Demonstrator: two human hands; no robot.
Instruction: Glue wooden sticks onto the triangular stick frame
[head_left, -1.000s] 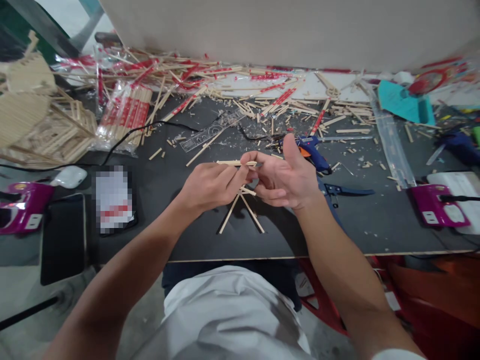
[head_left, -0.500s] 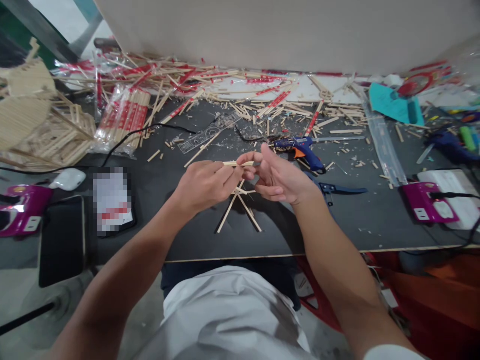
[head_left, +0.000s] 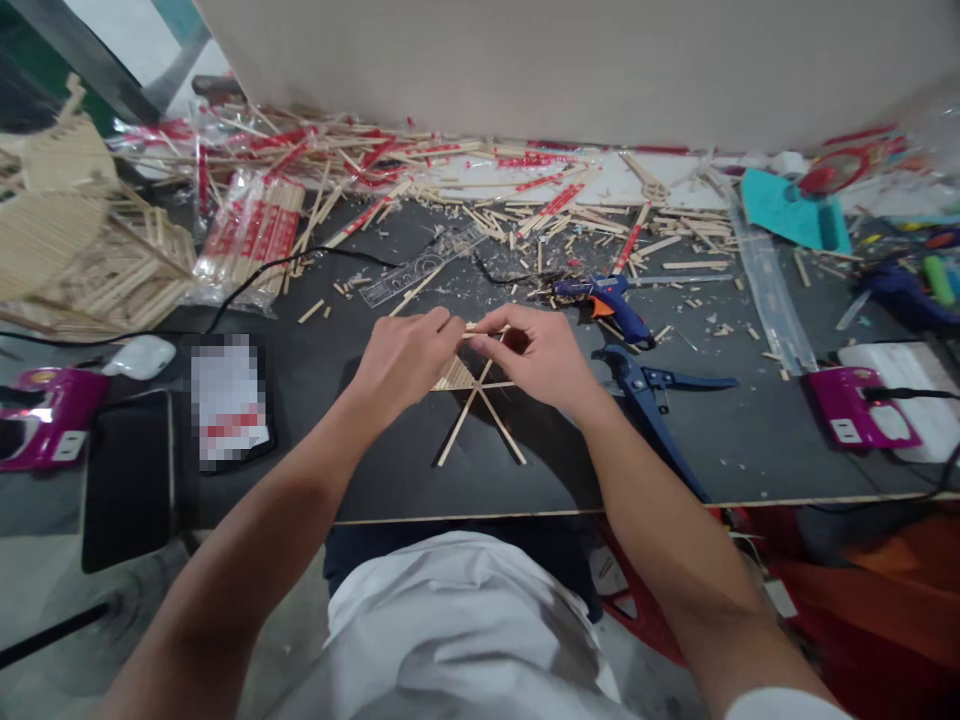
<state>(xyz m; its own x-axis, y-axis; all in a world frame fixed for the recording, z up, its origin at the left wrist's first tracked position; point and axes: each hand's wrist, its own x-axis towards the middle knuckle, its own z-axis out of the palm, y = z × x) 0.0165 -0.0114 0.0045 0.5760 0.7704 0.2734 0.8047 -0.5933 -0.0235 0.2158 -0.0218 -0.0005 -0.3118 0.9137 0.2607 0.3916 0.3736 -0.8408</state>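
My left hand is closed at the far side of a star-shaped frame of thin wooden sticks. Thumb and forefinger of my right hand pinch a short wooden stick that spans the gap between both hands. Its ends are hidden by my fingers. The frame lies on the dark table, its arms crossing at one centre. Slats fill the wedge beside my left hand, partly covered by it. Right of my right hand lies a blue-handled cutter, and a blue glue gun rests beyond it.
Wood scraps and chopsticks in red-marked wrappers litter the back. A clear ruler lies behind my hands. Left are a slatted wooden model, a phone and a purple power adapter; another purple adapter sits right.
My right hand's spread fingers have closed into a pinch on the stick. It has moved slightly lower, exposing more of the cutter; my left hand has shifted little.
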